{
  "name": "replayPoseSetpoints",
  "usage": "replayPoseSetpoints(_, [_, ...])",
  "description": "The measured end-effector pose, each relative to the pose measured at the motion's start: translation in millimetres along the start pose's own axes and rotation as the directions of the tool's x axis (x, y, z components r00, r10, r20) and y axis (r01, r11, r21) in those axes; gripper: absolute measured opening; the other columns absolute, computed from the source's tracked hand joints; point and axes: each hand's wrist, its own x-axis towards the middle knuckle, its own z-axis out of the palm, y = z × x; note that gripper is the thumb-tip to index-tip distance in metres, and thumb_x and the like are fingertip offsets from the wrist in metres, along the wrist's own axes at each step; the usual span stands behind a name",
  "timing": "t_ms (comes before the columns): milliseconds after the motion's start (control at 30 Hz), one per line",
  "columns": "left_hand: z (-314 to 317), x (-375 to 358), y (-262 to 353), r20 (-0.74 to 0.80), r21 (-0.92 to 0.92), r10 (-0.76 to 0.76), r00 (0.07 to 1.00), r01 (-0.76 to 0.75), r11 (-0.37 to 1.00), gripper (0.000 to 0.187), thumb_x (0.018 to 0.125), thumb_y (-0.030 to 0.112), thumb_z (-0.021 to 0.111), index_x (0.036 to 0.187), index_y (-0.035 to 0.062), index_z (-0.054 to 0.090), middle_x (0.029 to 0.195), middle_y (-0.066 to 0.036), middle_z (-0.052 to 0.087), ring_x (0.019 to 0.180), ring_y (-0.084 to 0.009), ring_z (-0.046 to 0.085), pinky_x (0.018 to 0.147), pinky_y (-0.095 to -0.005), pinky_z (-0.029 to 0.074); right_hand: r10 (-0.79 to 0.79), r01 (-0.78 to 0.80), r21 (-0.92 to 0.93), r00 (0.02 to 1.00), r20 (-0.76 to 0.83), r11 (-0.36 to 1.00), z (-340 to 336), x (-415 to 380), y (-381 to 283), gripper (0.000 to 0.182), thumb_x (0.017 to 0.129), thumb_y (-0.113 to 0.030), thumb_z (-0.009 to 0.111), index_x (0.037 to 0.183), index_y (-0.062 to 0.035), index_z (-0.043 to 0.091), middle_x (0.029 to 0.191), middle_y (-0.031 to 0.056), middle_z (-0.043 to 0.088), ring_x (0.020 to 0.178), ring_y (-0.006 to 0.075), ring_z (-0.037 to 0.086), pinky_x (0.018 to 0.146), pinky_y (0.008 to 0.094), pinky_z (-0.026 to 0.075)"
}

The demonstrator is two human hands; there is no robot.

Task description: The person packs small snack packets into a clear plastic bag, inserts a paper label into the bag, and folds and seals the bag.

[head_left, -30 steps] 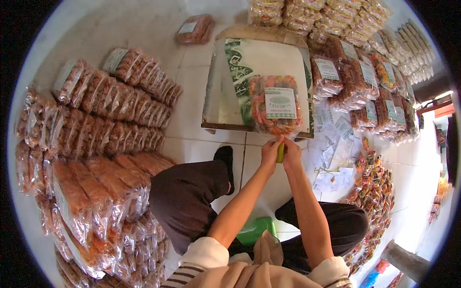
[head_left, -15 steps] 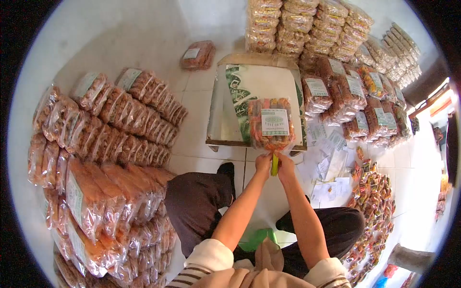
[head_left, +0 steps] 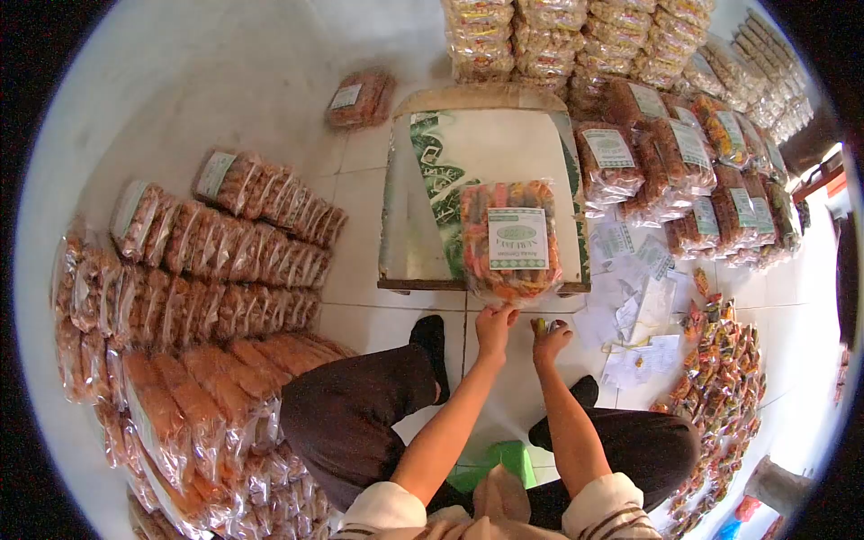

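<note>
A clear plastic bag (head_left: 477, 256) of orange and red wrapped snacks, with a white and green label, lies on the low table (head_left: 504, 144). My left hand (head_left: 493, 331) is closed in a pinch on the near end of this bag, just off the table's front edge. To its right, apart from the bag, my right hand (head_left: 551, 342) is closed around a small yellow-green tool (head_left: 538, 326) that looks like a stapler. Much of the tool is hidden by the fingers.
Stacked bags of brown snacks (head_left: 207, 252) fill the left. More labelled bags (head_left: 684, 153) stand right of the table, with loose labels (head_left: 630, 297) on the floor. A heap of small wrapped snacks (head_left: 720, 387) lies near my right knee. Tall stacks (head_left: 558, 40) rise behind.
My right hand has drawn the yellow-green tool away from the bag's end, to the right and slightly toward me. My left hand still grips the bag. The view has shifted slightly.
</note>
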Motion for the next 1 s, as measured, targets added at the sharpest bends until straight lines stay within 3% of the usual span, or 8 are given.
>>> replayPoseSetpoints(200, [-2, 2, -4, -0.025, 0.002, 0.008, 1.0, -0.008, 1.0, 0.015, 0.077, 0.012, 0.062, 0.085, 0.0011, 0.053, 0.079, -0.007, 0.06, 0.069, -0.0148, 0.06, 0.061, -0.0236, 0.048, -0.199, 0.216, -0.219, 0.975, 0.1, 0.951, -10, -3, 1, 0.042, 0.074, -0.017, 0.065, 0.108, -0.001, 0.045, 0.103, 0.0202, 0.042, 0.094, 0.0355, 0.042, 0.081, 0.0437, 0.035])
replayPoseSetpoints(333, [2, -1, 4, -0.025, 0.007, -0.033, 0.999, 0.033, 0.999, 0.015, 0.078, 0.011, 0.061, 0.076, 0.0011, 0.051, 0.075, -0.007, 0.059, 0.068, -0.015, 0.059, 0.06, -0.026, 0.044, -0.35, 0.351, -0.076, 0.936, 0.017, 0.933, -43, -6, -32, 0.043, 0.074, -0.016, 0.064, 0.111, -0.0039, 0.045, 0.105, 0.0187, 0.043, 0.098, 0.0344, 0.042, 0.084, 0.0462, 0.034])
replayPoseSetpoints(500, [12, -35, 35, 0.017, 0.124, 0.073, 0.997, -0.074, 0.989, 0.024, 0.075, 0.022, 0.064, 0.075, 0.0004, 0.053, 0.075, -0.008, 0.059, 0.068, -0.016, 0.056, 0.065, -0.0279, 0.042, -0.762, 0.769, 0.027, 0.637, -0.117, 0.639, -97, -33, -112, 0.045, 0.073, -0.009, 0.063, 0.114, -0.0089, 0.045, 0.103, 0.0147, 0.044, 0.099, 0.0305, 0.041, 0.086, 0.0452, 0.031])
replayPoseSetpoints(667, [24, -71, 89, 0.026, 0.206, 0.274, 0.961, -0.274, 0.94, 0.039, 0.074, 0.036, 0.065, 0.08, -0.0018, 0.059, 0.069, -0.005, 0.055, 0.065, -0.0152, 0.047, 0.065, -0.0309, 0.039, -0.846, 0.854, -0.036, 0.506, -0.169, 0.518, -148, -25, -186, 0.035, 0.072, -0.004, 0.062, 0.105, -0.0132, 0.056, 0.102, 0.0121, 0.044, 0.096, 0.0298, 0.042, 0.085, 0.0427, 0.033])
replayPoseSetpoints(767, [30, -90, 140, 0.114, 0.195, 0.213, 0.97, -0.232, 0.953, 0.048, 0.074, 0.045, 0.064, 0.084, -0.0013, 0.061, 0.068, -0.004, 0.051, 0.066, -0.0144, 0.045, 0.066, -0.0318, 0.038, -0.904, 0.928, 0.033, 0.369, -0.216, 0.371, -175, -10, -239, 0.029, 0.072, -0.004, 0.061, 0.1, -0.0116, 0.058, 0.097, 0.0095, 0.048, 0.095, 0.0306, 0.042, 0.083, 0.0424, 0.035])
replayPoseSetpoints(900, [33, -82, 190, 0.271, 0.447, 0.29, 0.918, -0.387, 0.806, 0.041, 0.076, 0.045, 0.062, 0.088, 0.0058, 0.062, 0.081, -0.007, 0.052, 0.081, -0.0182, 0.046, 0.075, -0.0347, 0.037, -0.916, 0.919, 0.169, 0.38, -0.128, 0.357, -174, 29, -282, 0.011, 0.074, -0.01, 0.062, 0.085, -0.0088, 0.06, 0.095, 0.008, 0.049, 0.092, 0.0284, 0.045, 0.078, 0.0412, 0.038])
replayPoseSetpoints(967, [35, -58, 194, 0.315, 0.568, 0.837, 0.448, -0.795, 0.212, 0.028, 0.075, 0.033, 0.065, 0.091, 0.0112, 0.062, 0.094, -0.007, 0.051, 0.095, -0.0226, 0.044, 0.078, -0.0391, 0.036, -0.917, 0.916, 0.158, 0.387, -0.099, 0.37, -163, 48, -289, 0.008, 0.074, -0.011, 0.063, 0.081, -0.0072, 0.06, 0.092, 0.0094, 0.051, 0.091, 0.0279, 0.047, 0.077, 0.0395, 0.038])
replayPoseSetpoints(1000, [37, -48, 202, 0.413, 0.554, 0.872, 0.263, -0.832, -0.011, 0.026, 0.074, 0.03, 0.066, 0.089, 0.009, 0.061, 0.093, -0.004, 0.053, 0.089, -0.0237, 0.047, 0.086, -0.0365, 0.034, -0.884, 0.859, 0.246, 0.468, -0.022, 0.449, -158, 57, -291, 0.009, 0.074, -0.013, 0.063, 0.081, -0.0065, 0.061, 0.09, 0.0101, 0.052, 0.09, 0.0284, 0.047, 0.078, 0.039, 0.039])
